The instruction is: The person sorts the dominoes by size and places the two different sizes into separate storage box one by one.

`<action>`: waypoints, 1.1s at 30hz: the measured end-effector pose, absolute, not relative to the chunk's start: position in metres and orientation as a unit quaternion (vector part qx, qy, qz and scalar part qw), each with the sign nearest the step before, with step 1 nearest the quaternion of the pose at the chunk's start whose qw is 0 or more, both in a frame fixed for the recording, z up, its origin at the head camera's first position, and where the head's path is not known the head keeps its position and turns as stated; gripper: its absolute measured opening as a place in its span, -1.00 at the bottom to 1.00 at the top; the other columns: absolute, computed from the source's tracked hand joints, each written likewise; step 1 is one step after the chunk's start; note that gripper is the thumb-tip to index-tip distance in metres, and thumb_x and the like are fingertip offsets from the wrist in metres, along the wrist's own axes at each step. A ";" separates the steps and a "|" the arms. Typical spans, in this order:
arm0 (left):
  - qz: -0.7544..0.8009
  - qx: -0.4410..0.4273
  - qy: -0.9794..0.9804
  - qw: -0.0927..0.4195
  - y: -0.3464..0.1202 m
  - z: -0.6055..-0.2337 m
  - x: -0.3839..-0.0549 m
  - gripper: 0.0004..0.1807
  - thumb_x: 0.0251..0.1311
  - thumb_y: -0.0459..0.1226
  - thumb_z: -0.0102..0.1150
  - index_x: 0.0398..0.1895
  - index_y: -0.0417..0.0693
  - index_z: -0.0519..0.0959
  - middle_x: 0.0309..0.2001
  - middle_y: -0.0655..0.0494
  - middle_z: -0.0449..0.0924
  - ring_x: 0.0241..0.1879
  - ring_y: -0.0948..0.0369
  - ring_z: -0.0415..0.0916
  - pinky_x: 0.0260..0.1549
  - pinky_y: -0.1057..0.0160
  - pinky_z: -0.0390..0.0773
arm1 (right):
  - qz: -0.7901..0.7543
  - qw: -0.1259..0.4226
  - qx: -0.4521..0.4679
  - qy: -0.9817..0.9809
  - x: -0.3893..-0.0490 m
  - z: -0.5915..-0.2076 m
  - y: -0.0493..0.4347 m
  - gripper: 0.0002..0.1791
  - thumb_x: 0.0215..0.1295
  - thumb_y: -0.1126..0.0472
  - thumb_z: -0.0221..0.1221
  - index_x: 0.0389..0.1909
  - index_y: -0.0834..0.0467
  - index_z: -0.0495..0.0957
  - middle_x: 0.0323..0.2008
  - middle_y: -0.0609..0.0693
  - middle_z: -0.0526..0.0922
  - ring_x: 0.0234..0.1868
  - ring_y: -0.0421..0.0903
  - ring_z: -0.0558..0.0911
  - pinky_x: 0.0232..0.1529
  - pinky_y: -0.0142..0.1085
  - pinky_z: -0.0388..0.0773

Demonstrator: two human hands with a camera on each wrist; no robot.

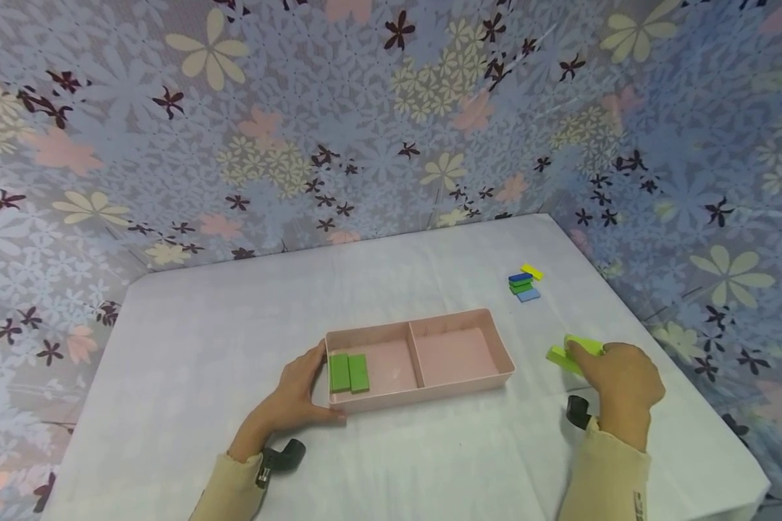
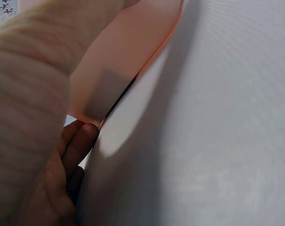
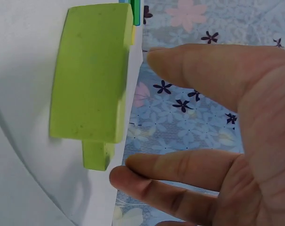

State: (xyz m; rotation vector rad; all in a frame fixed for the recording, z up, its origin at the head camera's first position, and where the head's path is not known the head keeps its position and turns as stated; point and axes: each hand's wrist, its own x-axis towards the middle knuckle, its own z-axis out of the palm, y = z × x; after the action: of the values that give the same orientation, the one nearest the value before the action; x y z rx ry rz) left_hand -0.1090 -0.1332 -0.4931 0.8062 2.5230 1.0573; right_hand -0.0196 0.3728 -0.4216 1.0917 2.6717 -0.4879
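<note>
A pink box (image 1: 443,394) with two compartments lies on the table, and two green blocks (image 1: 349,373) sit side by side at the left end of its left compartment. My left hand (image 1: 297,394) holds that end, with fingers along the end wall and thumb at the front corner. In the left wrist view its fingertips (image 2: 86,136) meet the box's lower edge. At the right, a lime-green block (image 3: 91,75) lies over another lime-green block (image 3: 96,155). My right hand (image 1: 625,376) is beside them, its thumb and fingers spread apart close to their edge.
Beyond the box's right end is a small group: a dark blue block (image 1: 520,277) over green blocks (image 1: 521,287), a yellow block (image 1: 532,271) and a light blue block (image 1: 528,295). Flower-patterned cloth (image 1: 365,145) rises behind the white table (image 1: 202,325) and along its right side.
</note>
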 end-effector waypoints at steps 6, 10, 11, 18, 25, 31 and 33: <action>0.370 0.279 0.876 0.134 -0.132 -0.493 -0.110 0.51 -0.29 0.18 0.62 0.66 0.07 -0.20 0.61 -0.04 -0.03 0.54 -0.13 -0.03 0.46 -0.31 -0.07 | -0.174 0.119 0.355 0.911 -0.020 -0.422 0.370 0.17 0.19 -0.65 -0.15 0.25 0.39 0.45 -0.01 0.48 0.58 -0.30 0.29 0.64 -0.51 0.00 0.52; 0.372 0.286 0.871 0.145 -0.128 -0.495 -0.110 0.51 -0.26 0.19 0.61 0.66 0.09 -0.24 0.62 -0.02 -0.07 0.56 -0.12 -0.06 0.48 -0.30 -0.11 | -0.167 0.134 0.347 0.913 -0.018 -0.421 0.367 0.20 0.16 -0.67 -0.13 0.24 0.42 0.43 0.04 0.53 0.55 -0.26 0.33 0.63 -0.51 0.02 0.52; 0.371 0.287 0.870 0.149 -0.127 -0.495 -0.110 0.51 -0.25 0.20 0.61 0.66 0.08 -0.24 0.62 -0.03 -0.08 0.56 -0.12 -0.07 0.48 -0.30 -0.11 | -0.166 0.139 0.344 0.914 -0.018 -0.421 0.367 0.21 0.16 -0.67 -0.13 0.24 0.42 0.42 0.05 0.54 0.53 -0.24 0.35 0.63 -0.50 0.02 0.52; 0.366 0.276 0.877 0.146 -0.130 -0.491 -0.109 0.51 -0.28 0.18 0.63 0.65 0.02 -0.20 0.60 -0.05 0.00 0.54 -0.10 -0.02 0.49 -0.25 -0.10 | -0.166 0.143 0.343 0.913 -0.023 -0.422 0.357 0.21 0.19 -0.66 -0.16 0.32 0.41 0.36 0.15 0.53 0.48 -0.14 0.38 0.63 -0.47 0.02 0.54; 0.362 0.271 0.877 0.159 -0.132 -0.491 -0.110 0.52 -0.27 0.20 0.62 0.66 0.10 -0.24 0.63 0.00 -0.09 0.57 -0.08 -0.10 0.51 -0.23 -0.15 | -0.166 0.138 0.351 0.911 -0.025 -0.421 0.354 0.16 0.21 -0.62 -0.09 0.22 0.44 0.44 -0.05 0.52 0.58 -0.28 0.30 0.64 -0.48 -0.01 0.52; 0.362 0.274 0.878 0.154 -0.134 -0.494 -0.112 0.52 -0.27 0.23 0.60 0.66 0.11 -0.25 0.63 0.00 -0.09 0.57 -0.09 -0.09 0.50 -0.24 -0.14 | -0.155 0.132 0.358 0.911 -0.022 -0.422 0.347 0.11 0.21 -0.60 -0.07 0.14 0.44 0.48 -0.23 0.45 0.61 -0.38 0.23 0.61 -0.51 -0.04 0.51; 0.364 0.277 0.876 0.151 -0.134 -0.494 -0.112 0.52 -0.28 0.23 0.60 0.66 0.12 -0.24 0.63 0.01 -0.08 0.56 -0.09 -0.07 0.50 -0.24 -0.13 | -0.154 0.132 0.361 0.910 -0.021 -0.422 0.344 0.09 0.21 -0.59 -0.05 0.03 0.46 0.52 -0.36 0.39 0.60 -0.44 0.19 0.59 -0.54 -0.06 0.50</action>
State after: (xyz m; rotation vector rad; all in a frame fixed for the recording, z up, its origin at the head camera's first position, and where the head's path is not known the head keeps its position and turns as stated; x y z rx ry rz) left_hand -0.1118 -0.1344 -0.4941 0.7952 2.5172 1.0459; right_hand -0.0210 0.3438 -0.4220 1.0472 2.6422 -0.4470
